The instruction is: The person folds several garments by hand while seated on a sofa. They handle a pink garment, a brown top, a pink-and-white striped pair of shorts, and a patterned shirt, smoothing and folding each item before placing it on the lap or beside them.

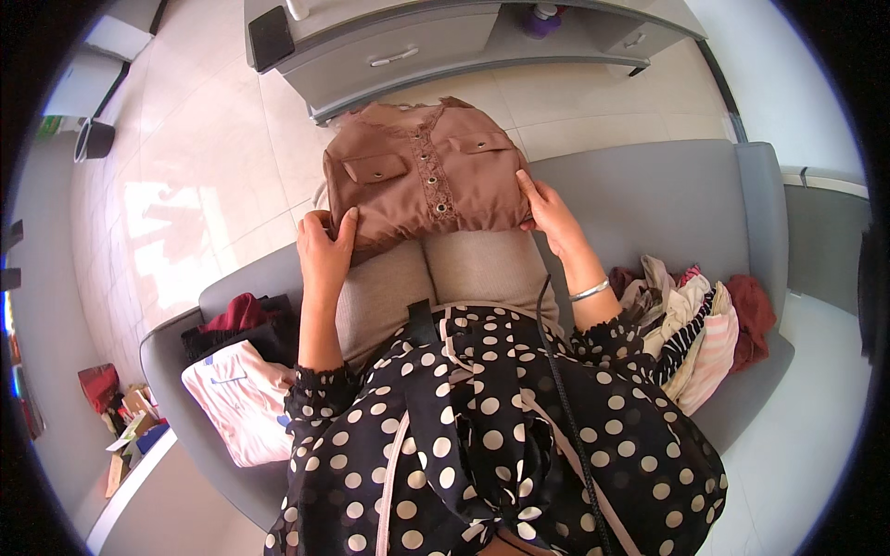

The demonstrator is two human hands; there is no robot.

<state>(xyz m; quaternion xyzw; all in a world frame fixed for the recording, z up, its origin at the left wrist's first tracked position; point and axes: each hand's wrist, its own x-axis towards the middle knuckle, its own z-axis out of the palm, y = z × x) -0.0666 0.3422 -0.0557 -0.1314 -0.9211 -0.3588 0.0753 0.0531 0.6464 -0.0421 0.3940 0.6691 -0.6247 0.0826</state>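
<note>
A brown garment (pixel 389 198) with a lace-trimmed neckline, a lace front strip with metal eyelets and two flap pockets lies across my knees. Its gathered lower edge faces me, and its sides are folded in. My left hand (pixel 325 240) grips the lower left corner, thumb on top and fingers mostly hidden behind the cloth. On the opposite side my right hand (pixel 546 212) holds the right edge between thumb and fingers. A silver bangle (pixel 589 290) circles my right wrist.
I sit on a grey sofa (pixel 640 194). Rumpled clothes (pixel 685 320) are heaped at my right. To my left are a folded pale pink garment (pixel 240 399) and dark red and black clothing (pixel 243 316). A drawer cabinet (pixel 410 48) with a dark phone-like slab (pixel 271 38) stands ahead.
</note>
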